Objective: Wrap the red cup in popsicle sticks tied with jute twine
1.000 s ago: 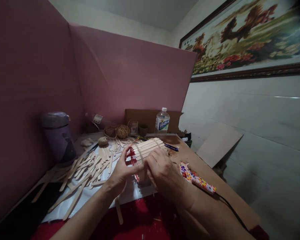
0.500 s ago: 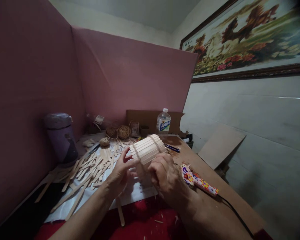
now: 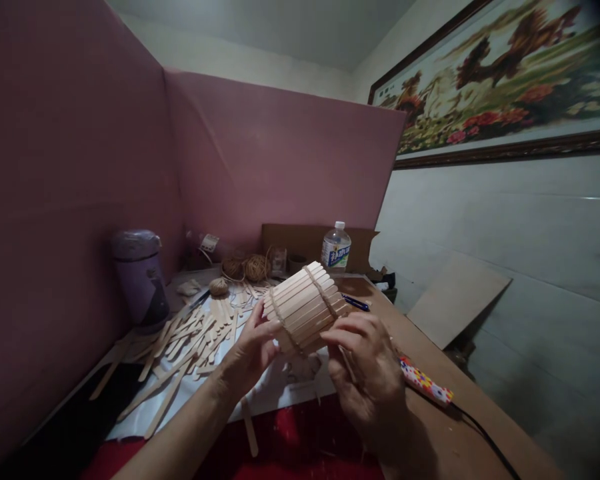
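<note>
A cylinder of pale wooden craft sticks (image 3: 300, 303) is held tilted above the table, with two bands of twine (image 3: 321, 288) around it. My left hand (image 3: 254, 347) grips its left end, thumb and fingers around the side. At the lower right edge, my right hand (image 3: 370, 360) has its thumb and fingers pinched together where the right twine band meets the fingertips. The cylinder's underside and part of the twine are hidden by my hands.
Loose craft sticks (image 3: 180, 353) lie spread at left, near twine balls (image 3: 257, 267). A purple tumbler (image 3: 139, 287), a plastic bottle (image 3: 337, 250) and a blue pen (image 3: 355, 303) stand or lie behind. The floral-patterned tool (image 3: 427, 382) with a cord lies at right.
The cylinder has tilted and turned, showing more of its stick side. My right hand has shifted right and down, from a closed fist against the cylinder to a pinch at its edge.
</note>
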A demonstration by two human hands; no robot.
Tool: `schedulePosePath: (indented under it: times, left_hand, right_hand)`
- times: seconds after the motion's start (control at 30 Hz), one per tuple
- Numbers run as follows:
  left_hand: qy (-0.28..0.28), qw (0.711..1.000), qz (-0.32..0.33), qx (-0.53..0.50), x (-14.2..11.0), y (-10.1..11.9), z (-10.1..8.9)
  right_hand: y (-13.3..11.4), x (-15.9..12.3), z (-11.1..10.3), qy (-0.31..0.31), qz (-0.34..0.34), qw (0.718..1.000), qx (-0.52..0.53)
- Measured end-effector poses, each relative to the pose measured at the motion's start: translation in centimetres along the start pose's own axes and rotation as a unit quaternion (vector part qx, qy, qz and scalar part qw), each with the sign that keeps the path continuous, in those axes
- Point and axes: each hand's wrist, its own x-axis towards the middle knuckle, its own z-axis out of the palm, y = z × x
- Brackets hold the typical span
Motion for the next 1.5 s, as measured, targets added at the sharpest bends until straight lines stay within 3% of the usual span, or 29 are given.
schedulePosePath:
  times: [0.13, 0.37, 0.73, 1.03, 1.33, 1.5]
  left_hand:
    - [0.002, 1.000, 0.008, 0.025, -0.1, 0.0, 0.5]
    - [0.025, 0.995, 0.072, 0.057, 0.4, -0.6, 0.6]
    - [0.023, 0.994, 0.072, 0.074, 0.9, -1.4, 0.0]
    - [0.013, 0.995, 0.067, 0.077, 0.9, -1.6, -0.2]
    - [0.041, 0.988, 0.083, 0.121, 1.1, -1.8, -0.8]
    - [0.066, 0.984, 0.080, 0.142, 1.2, -1.9, -1.1]
  right_hand:
    - [-1.0, 1.1, 0.1, -0.001, 0.003, 0.999, -0.042]
    - [-1.3, 2.4, 1.0, -0.070, 0.008, 0.993, -0.094]
    - [-0.7, 3.9, 0.0, -0.176, -0.050, 0.977, -0.106]
    - [-0.5, 3.8, 0.0, -0.176, -0.059, 0.977, -0.102]
    - [0.6, 4.6, 0.7, -0.238, -0.131, 0.949, -0.161]
    - [0.8, 4.4, 1.3, -0.239, -0.175, 0.935, -0.193]
